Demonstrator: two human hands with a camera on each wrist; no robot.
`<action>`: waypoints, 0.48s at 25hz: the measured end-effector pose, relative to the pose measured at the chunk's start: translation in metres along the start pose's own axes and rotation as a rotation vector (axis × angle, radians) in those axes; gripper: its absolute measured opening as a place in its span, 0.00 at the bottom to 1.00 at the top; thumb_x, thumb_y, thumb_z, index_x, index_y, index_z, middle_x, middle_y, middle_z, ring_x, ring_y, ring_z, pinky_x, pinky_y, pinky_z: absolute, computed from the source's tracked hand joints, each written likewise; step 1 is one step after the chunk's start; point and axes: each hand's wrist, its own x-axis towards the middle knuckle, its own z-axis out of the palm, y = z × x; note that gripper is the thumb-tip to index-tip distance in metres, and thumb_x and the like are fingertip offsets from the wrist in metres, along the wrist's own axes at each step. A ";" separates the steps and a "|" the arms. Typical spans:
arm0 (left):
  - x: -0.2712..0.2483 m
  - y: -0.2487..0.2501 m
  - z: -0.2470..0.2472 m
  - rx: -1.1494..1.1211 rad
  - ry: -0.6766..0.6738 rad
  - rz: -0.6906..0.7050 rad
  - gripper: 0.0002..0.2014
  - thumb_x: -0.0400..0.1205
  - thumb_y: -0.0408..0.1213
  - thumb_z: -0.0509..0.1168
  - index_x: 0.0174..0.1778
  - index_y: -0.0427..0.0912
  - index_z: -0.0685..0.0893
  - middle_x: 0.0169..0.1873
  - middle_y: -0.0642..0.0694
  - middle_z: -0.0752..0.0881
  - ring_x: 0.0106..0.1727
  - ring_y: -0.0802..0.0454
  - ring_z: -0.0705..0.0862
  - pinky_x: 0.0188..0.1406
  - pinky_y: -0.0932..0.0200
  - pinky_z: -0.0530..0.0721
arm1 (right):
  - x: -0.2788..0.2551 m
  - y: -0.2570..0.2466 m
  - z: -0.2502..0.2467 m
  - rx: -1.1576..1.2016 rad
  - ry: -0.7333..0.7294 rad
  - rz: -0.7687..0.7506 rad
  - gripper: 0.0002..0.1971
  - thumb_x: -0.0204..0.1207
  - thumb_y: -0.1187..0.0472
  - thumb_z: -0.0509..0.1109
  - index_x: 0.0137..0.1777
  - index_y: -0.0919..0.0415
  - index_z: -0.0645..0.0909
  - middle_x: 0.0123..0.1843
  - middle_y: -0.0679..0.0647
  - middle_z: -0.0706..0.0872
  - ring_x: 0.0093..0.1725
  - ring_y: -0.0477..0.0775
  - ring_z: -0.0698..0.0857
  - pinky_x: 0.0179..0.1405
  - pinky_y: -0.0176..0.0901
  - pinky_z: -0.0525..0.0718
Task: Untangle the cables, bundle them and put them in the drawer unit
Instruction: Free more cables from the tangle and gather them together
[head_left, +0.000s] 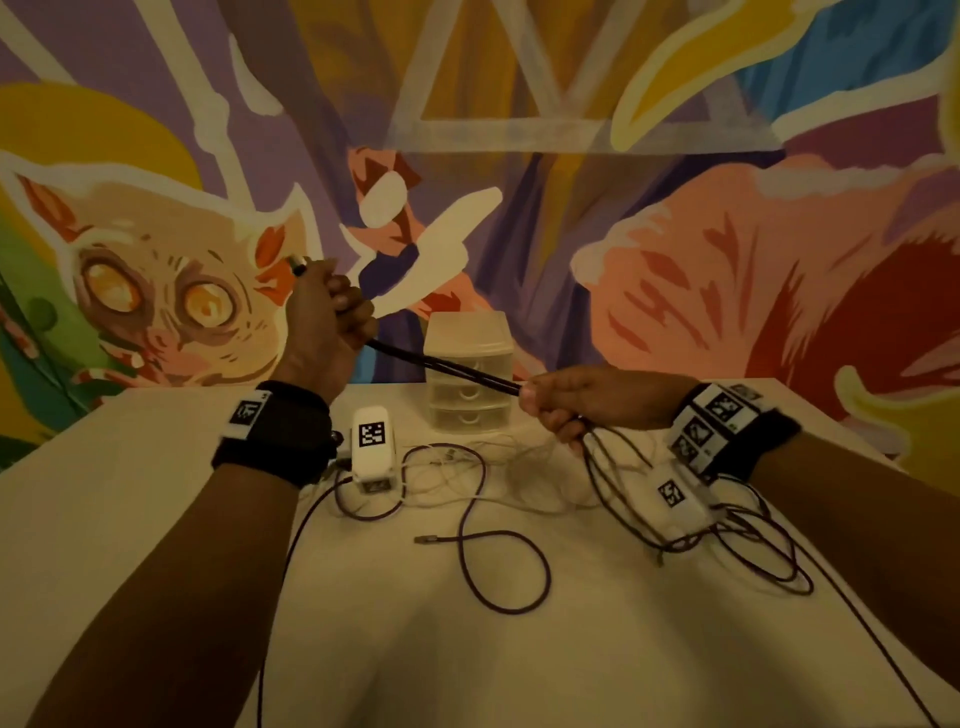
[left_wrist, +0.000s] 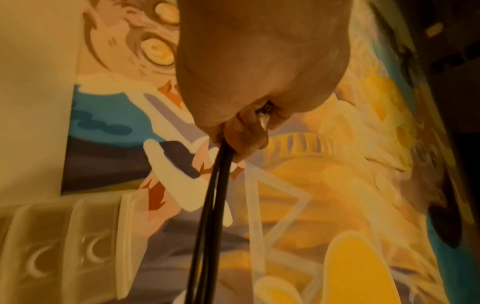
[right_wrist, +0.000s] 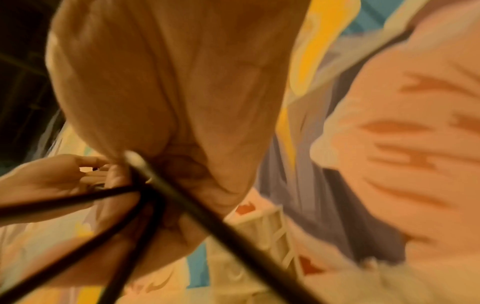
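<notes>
A dark cable (head_left: 447, 366) is stretched taut in doubled strands between my two hands, above the table. My left hand (head_left: 324, 322) is raised and fisted round one end, with a plug tip poking out above the fist; the strands (left_wrist: 213, 205) run out below its fingers. My right hand (head_left: 550, 402) pinches the other end of the span, and more dark loops (head_left: 675, 525) hang from it onto the table. In the right wrist view the dark strands (right_wrist: 145, 197) fan out from the curled fingers. The translucent drawer unit (head_left: 470, 371) stands at the back, its drawers closed.
On the white table (head_left: 519, 649) lie a purple cable (head_left: 498, 566) in loose loops and thin white cables (head_left: 519, 467) in a tangle. A white charger block (head_left: 371, 449) sits left of centre. A painted mural wall rises right behind the table.
</notes>
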 end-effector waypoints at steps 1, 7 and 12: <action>-0.001 0.000 0.004 0.006 -0.003 0.006 0.20 0.93 0.43 0.58 0.33 0.51 0.68 0.25 0.54 0.63 0.24 0.57 0.58 0.21 0.61 0.58 | -0.011 0.000 -0.014 -0.068 0.023 0.024 0.13 0.95 0.50 0.60 0.49 0.55 0.75 0.35 0.48 0.69 0.31 0.47 0.68 0.40 0.46 0.88; 0.010 0.034 -0.010 0.014 0.050 0.083 0.20 0.91 0.46 0.61 0.32 0.53 0.67 0.25 0.55 0.63 0.24 0.56 0.58 0.21 0.61 0.58 | -0.054 0.010 -0.041 -0.666 0.179 0.033 0.18 0.96 0.51 0.56 0.54 0.64 0.79 0.43 0.52 0.88 0.39 0.40 0.84 0.51 0.30 0.80; -0.010 0.032 -0.004 0.068 0.009 0.125 0.20 0.91 0.47 0.60 0.32 0.52 0.68 0.27 0.53 0.62 0.25 0.55 0.57 0.21 0.61 0.60 | -0.050 0.043 -0.033 -0.833 0.384 0.038 0.13 0.93 0.61 0.57 0.53 0.55 0.83 0.50 0.57 0.90 0.44 0.52 0.83 0.51 0.45 0.79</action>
